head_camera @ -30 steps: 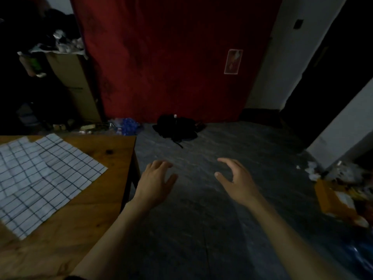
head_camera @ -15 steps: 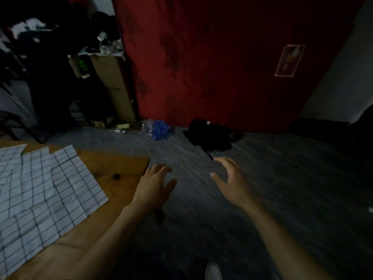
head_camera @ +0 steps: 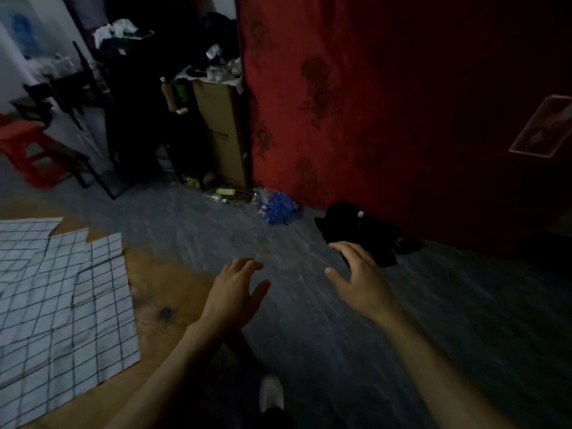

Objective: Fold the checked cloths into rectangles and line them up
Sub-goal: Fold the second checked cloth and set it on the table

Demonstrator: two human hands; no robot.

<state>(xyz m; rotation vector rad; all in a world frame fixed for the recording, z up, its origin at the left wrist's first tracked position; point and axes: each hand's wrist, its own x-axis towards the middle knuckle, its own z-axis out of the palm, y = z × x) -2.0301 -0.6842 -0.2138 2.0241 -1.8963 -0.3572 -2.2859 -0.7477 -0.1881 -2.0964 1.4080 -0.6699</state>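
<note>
White checked cloths (head_camera: pixel 58 298) with dark grid lines lie flat and overlapping on a wooden table (head_camera: pixel 167 292) at the left. My left hand (head_camera: pixel 235 292) hovers open, palm down, past the table's right edge, holding nothing. To its right my right hand (head_camera: pixel 356 280) is out over the grey floor, fingers apart and empty. Neither hand touches the cloths. The cloths run off the left edge of the view.
A black bag (head_camera: pixel 356 230) and a blue plastic bag (head_camera: pixel 278 205) lie on the floor by the red wall (head_camera: pixel 387 103). A cardboard box (head_camera: pixel 223 131), dark cluttered shelves and a red stool (head_camera: pixel 28 150) stand at the back left. A white shoe (head_camera: pixel 270 394) shows below.
The view has swung left and the cloths and table now fill more of the left side. Both hands stay open and empty in mid-air, with no cloth taken hold of.
</note>
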